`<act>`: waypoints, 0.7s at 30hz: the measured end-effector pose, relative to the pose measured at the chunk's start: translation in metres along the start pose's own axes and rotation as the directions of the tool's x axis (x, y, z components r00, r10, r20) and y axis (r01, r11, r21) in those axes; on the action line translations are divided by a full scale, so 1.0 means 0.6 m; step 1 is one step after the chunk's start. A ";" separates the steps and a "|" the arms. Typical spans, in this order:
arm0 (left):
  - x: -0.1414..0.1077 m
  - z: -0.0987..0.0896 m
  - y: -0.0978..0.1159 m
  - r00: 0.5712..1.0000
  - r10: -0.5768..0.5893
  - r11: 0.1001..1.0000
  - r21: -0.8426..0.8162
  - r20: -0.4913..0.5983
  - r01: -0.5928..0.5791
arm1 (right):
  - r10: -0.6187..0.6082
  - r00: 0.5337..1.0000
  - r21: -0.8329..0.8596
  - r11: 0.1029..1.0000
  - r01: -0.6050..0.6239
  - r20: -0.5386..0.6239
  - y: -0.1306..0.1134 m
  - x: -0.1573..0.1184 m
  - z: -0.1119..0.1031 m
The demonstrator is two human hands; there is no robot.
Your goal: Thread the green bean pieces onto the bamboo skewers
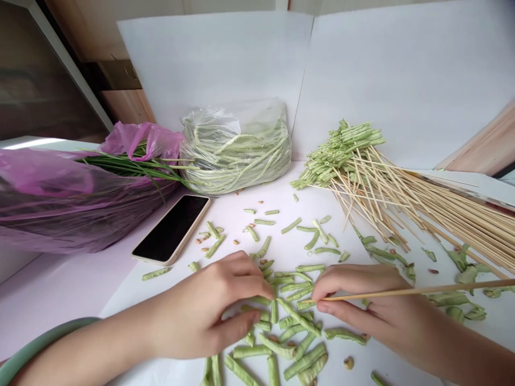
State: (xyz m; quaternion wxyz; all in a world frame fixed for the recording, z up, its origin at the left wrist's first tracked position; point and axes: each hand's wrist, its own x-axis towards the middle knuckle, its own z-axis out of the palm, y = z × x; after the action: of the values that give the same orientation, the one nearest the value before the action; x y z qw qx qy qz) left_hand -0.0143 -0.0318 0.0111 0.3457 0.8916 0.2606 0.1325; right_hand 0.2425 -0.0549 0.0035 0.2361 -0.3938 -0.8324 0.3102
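My right hand (362, 300) pinches a thin bamboo skewer (418, 291) near its tip, which points left toward the pile. Its long shaft runs back past the wrist to the right edge. Over the pile of cut green bean pieces (300, 324), my left hand (229, 305) reaches in with thumb and forefinger apart. The forefinger's tip is at a bean piece (274, 311); I cannot make out anything held. Several brown seeds (348, 363) lie among the pieces. At the back right, a heap of bean pieces threaded on skewers (348, 150) rests on the white surface.
A long bundle of bare skewers (454, 206) extends to the right edge, with limp bean scraps (462, 276) before it. A phone (172, 229) lies left of the pile. Behind stand a clear bag of long beans (241, 150) and a purple bag (80, 198) with green stalks.
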 end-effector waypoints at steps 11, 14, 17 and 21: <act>0.001 -0.002 0.007 0.983 0.157 0.965 0.198 0.092 -0.172 | -0.040 0.989 0.136 0.989 0.060 -0.146 -0.003 0.027 0.050; 0.000 -0.003 0.007 0.978 0.194 0.961 0.186 0.074 -0.204 | -0.046 0.988 0.118 0.991 0.063 -0.144 -0.004 0.024 0.050; 0.002 -0.004 0.009 0.976 0.205 0.962 0.169 0.076 -0.215 | -0.046 0.989 0.103 0.993 0.060 -0.139 -0.004 0.021 0.050; 0.003 -0.004 0.008 0.976 0.213 0.966 0.139 0.045 -0.217 | -0.046 0.990 0.075 0.996 0.056 -0.136 -0.001 0.019 0.054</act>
State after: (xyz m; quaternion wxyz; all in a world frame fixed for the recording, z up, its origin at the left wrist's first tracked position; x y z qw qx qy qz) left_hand -0.0122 -0.0328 0.0165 0.2684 0.9389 0.1662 0.1371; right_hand 0.2147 -0.0567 -0.0169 0.3148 -0.3827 -0.8116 0.3094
